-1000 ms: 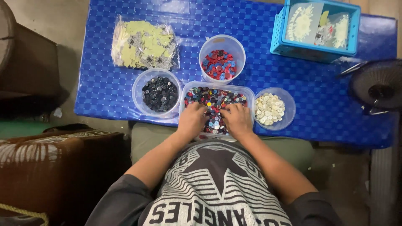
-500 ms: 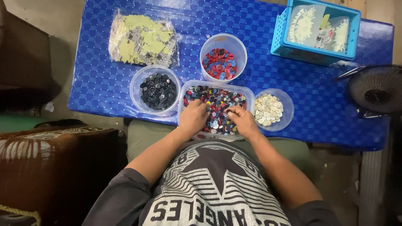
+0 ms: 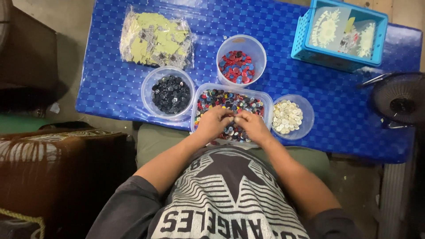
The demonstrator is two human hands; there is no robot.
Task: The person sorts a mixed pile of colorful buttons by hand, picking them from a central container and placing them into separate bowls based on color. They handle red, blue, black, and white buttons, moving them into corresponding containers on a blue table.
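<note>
Left hand (image 3: 214, 124) and right hand (image 3: 252, 125), fingertips pinched together in the mixed-button tub (image 3: 230, 95); risk: a small slippery button dropping.

Both hands, the left hand (image 3: 213, 124) and the right hand (image 3: 253, 126), cover the near part of the tray of mixed buttons (image 3: 230, 102), and their fingertips are too small to tell what they pinch. The fan (image 3: 400, 99) is cut off at the right edge. The 2 packets in the blue basket (image 3: 338, 33) are blurred.

Hands (image 3: 232, 125) in tub (image 3: 265, 98), bowls (image 3: 148, 93) beside
</note>
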